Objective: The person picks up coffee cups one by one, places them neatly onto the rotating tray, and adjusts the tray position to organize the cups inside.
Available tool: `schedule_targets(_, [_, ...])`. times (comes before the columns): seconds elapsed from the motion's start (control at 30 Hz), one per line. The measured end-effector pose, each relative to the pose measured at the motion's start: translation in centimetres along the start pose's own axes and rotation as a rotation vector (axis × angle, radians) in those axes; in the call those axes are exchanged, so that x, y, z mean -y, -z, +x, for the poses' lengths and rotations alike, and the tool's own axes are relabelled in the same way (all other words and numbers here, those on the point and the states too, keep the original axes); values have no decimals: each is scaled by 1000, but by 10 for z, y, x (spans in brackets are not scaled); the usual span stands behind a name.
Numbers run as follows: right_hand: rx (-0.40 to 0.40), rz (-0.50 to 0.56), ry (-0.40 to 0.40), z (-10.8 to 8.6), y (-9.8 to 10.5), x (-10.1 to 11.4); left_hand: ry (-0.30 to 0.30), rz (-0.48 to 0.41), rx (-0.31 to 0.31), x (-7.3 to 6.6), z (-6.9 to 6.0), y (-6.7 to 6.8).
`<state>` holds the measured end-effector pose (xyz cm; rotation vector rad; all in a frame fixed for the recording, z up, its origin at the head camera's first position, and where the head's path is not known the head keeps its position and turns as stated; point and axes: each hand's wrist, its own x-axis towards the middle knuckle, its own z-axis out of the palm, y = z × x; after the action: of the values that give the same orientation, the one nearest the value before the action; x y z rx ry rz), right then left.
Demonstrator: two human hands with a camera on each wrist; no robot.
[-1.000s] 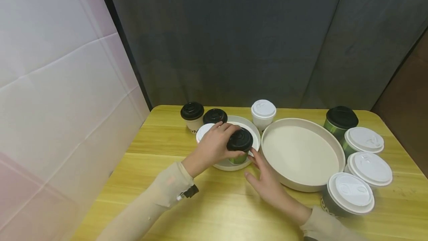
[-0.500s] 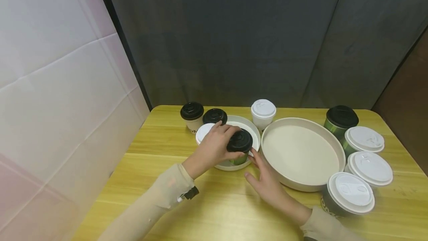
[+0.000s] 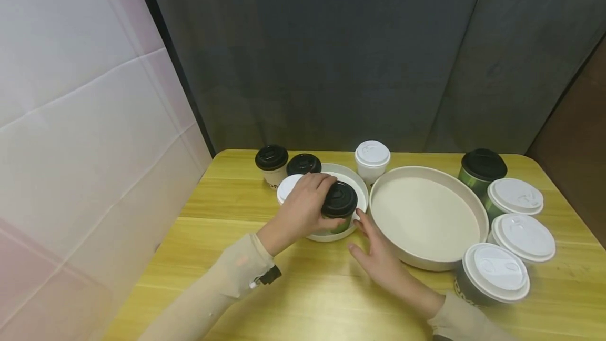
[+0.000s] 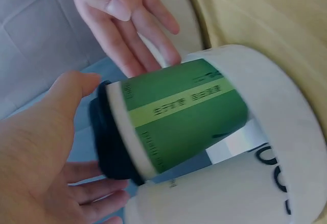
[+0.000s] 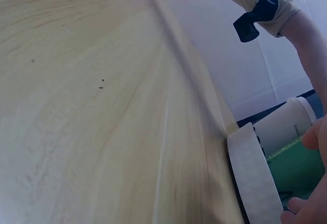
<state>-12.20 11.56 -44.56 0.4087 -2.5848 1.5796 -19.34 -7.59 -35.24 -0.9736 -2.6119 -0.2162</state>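
A green paper cup point(image 3: 342, 201) with a black lid stands upright in a small round white dish point(image 3: 362, 188). My left hand point(image 3: 303, 207) curves around its lid from the left. In the left wrist view, the thumb point(image 4: 76, 89) ends just short of the lid and the fingers hang loose beside it. My right hand point(image 3: 379, 259) is held with fingers extended close to the cup's right side, gripping nothing. A white-lidded pale cup point(image 4: 214, 198) shares the dish, partly hidden by my left hand in the head view. Behind it sits another black-lidded cup point(image 3: 304, 163).
A larger cream tray point(image 3: 428, 264) lies right of the dish. Around it stand a small white cup point(image 3: 373, 159), a green black-lidded cup point(image 3: 483, 170) and several white-lidded cups point(image 3: 497, 275). One black-lidded beige cup point(image 3: 272, 164) is at the back left.
My left fingers have drawn back slightly from the black lid. The right hand has shifted a little away from the cup, which stays in place.
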Motion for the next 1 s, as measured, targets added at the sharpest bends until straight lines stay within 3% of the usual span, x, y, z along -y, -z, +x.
schedule_targets(0.23, [-42, -106, 50, 0, 11, 2, -1, -11, -105, -3, -6, 22])
schedule_targets(0.47, [-56, -302, 141, -2, 26, 7, 2, -86, -267, -20, -31, 37])
schedule_targets(0.57, [-66, -402, 190, -3, 30, 6, -54, -99, -318, -30, -45, 32])
schedule_targets(0.67, [-57, -477, 220, -3, 33, 4, -86, -113, -320, -36, -59, 20])
schedule_targets(1.0, [16, -705, 225, -6, 32, -10, -3, -92, -182, -37, -91, -25])
